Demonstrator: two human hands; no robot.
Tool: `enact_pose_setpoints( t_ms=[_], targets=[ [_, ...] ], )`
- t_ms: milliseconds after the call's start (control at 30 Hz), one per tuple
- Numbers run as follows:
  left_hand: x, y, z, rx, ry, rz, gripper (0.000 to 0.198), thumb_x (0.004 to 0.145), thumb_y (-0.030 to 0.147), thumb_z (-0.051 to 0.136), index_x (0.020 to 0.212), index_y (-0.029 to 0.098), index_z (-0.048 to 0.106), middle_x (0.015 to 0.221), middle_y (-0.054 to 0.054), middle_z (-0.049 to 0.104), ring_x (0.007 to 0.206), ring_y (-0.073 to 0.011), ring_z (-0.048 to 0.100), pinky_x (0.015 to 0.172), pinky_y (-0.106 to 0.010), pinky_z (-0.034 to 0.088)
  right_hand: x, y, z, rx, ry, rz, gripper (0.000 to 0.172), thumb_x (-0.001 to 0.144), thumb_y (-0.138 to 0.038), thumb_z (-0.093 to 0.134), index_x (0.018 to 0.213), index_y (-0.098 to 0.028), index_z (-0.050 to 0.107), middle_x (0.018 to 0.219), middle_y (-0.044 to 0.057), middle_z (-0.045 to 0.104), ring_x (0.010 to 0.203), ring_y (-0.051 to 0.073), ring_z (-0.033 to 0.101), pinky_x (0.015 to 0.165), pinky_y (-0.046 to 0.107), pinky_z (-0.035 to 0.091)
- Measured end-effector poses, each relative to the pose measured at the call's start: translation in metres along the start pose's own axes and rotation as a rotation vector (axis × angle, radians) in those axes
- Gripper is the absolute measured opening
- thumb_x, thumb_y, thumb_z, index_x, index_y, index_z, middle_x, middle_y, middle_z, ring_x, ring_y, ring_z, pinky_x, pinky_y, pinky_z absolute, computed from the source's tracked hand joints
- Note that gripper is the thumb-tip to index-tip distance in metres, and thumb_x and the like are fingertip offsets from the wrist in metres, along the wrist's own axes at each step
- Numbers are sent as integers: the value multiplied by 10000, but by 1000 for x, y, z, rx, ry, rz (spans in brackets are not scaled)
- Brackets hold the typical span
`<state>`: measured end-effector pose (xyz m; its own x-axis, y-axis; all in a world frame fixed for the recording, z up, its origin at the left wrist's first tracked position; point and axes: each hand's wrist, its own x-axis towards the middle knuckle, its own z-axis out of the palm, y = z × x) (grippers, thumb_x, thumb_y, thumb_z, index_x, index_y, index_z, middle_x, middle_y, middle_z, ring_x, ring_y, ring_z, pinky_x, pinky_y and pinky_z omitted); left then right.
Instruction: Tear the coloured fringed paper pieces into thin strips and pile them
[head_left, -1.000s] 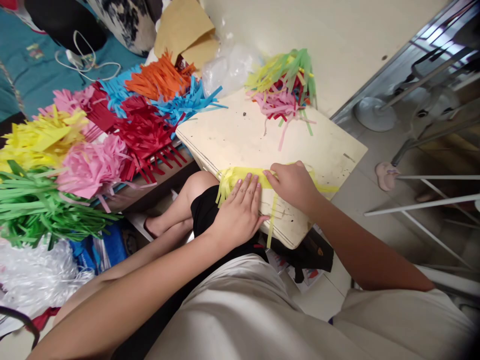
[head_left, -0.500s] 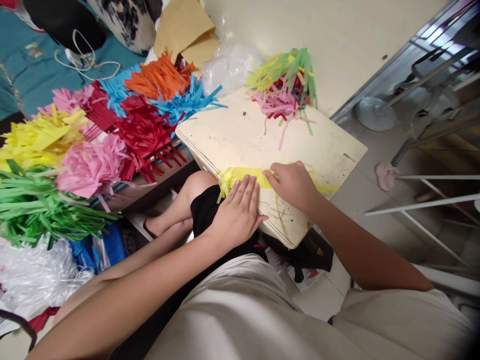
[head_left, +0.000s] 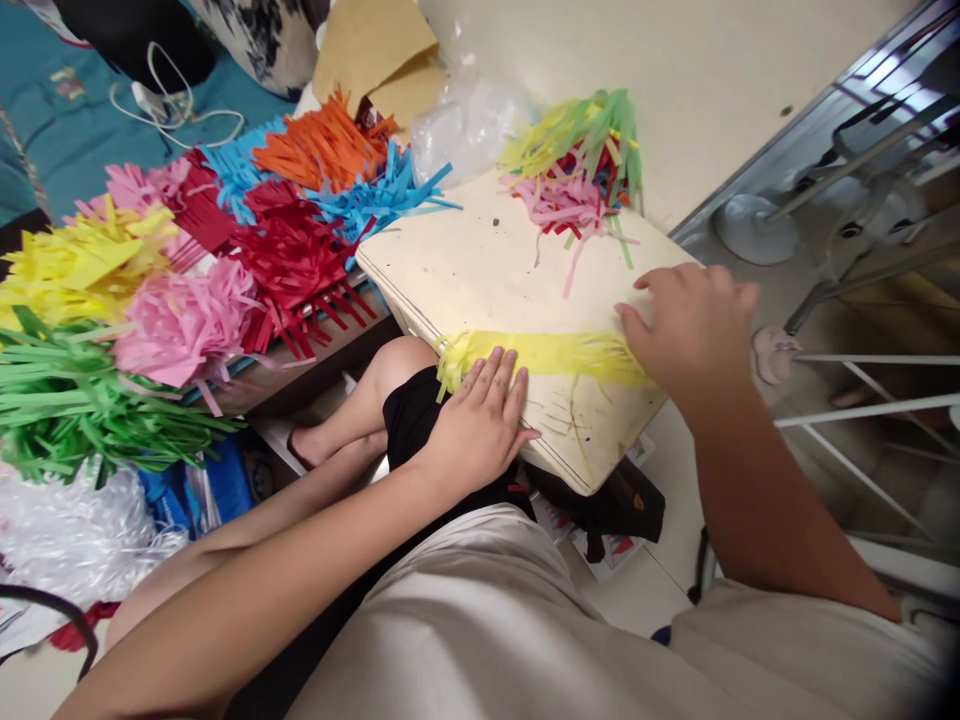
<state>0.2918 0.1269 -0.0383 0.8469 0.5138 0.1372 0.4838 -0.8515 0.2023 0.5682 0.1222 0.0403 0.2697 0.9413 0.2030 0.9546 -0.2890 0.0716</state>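
A strip of yellow fringed paper (head_left: 547, 352) lies along the near part of a cream-coloured board (head_left: 442, 270). My left hand (head_left: 480, 410) rests flat on the strip's left end and the board's edge, fingers stretched out. Beyond the strip's right end, my right hand (head_left: 690, 320) hovers over the board's right side, with thumb and fingers apart and nothing seen between them. A small pile of mixed fringe strips (head_left: 570, 200), green, yellow, pink and red, sits at the board's far side.
Bundles of red fringe (head_left: 289, 245), orange fringe (head_left: 326, 145), yellow fringe (head_left: 82, 265) and green fringe (head_left: 97, 400) crowd the left. Brown paper (head_left: 375, 50) and clear plastic (head_left: 465, 125) lie behind. White metal bars (head_left: 870, 410) stand at the right.
My right hand has let go of the yellow strip and moved right and up, its fingers opening. The strip's right part now shows lying on the board. My left hand has stayed in place.
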Motion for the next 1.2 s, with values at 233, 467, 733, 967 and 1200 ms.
enact_pose_setpoints(
  t_ms=[233, 467, 733, 967, 1200],
  targets=[
    [0, -4, -1, -34, 7, -11, 735, 1180, 494, 550, 1741, 27, 474, 1826, -335, 366, 1768, -441, 300, 1428, -654, 356, -69, -46, 12, 399, -140, -527, 515, 1162, -295, 420, 1571, -130, 687, 1561, 207, 736, 1467, 340, 677, 1261, 541, 482],
    [-3, -11, -1, -69, 46, 19, 679, 1181, 376, 506, 1718, -38, 468, 1807, -346, 400, 1755, -441, 341, 1426, -650, 370, -106, -43, 36, 192, -140, -420, 637, 1207, -412, 393, 1730, -79, 542, 1762, 231, 535, 1660, 382, 525, 1421, 705, 215],
    [1, -44, -17, 35, 109, 149, 402, 1111, 86, 463, 1387, 65, 754, 1482, -213, 764, 1442, -324, 706, 1387, -563, 452, -87, -49, 18, 188, -74, -433, 397, 1166, -312, 476, 1340, -184, 809, 1429, 158, 803, 1523, 384, 594, 1400, 640, 243],
    [11, -51, -34, 50, 125, 124, 321, 1121, 87, 453, 1048, 142, 761, 1036, -134, 744, 1017, -285, 671, 997, -432, 577, -65, -68, 15, 163, -92, -504, 399, 1177, -390, 467, 1199, -221, 828, 1122, 140, 757, 1154, 338, 586, 1314, 552, 292],
    [14, -67, -38, -77, 113, -13, 262, 1138, 250, 565, 971, 200, 762, 1047, -136, 734, 1078, -334, 625, 944, -490, 478, -54, -55, 29, 306, -97, -449, 280, 1139, -283, 542, 987, -212, 766, 1070, 98, 796, 1078, 303, 585, 1048, 524, 313]
  ],
)
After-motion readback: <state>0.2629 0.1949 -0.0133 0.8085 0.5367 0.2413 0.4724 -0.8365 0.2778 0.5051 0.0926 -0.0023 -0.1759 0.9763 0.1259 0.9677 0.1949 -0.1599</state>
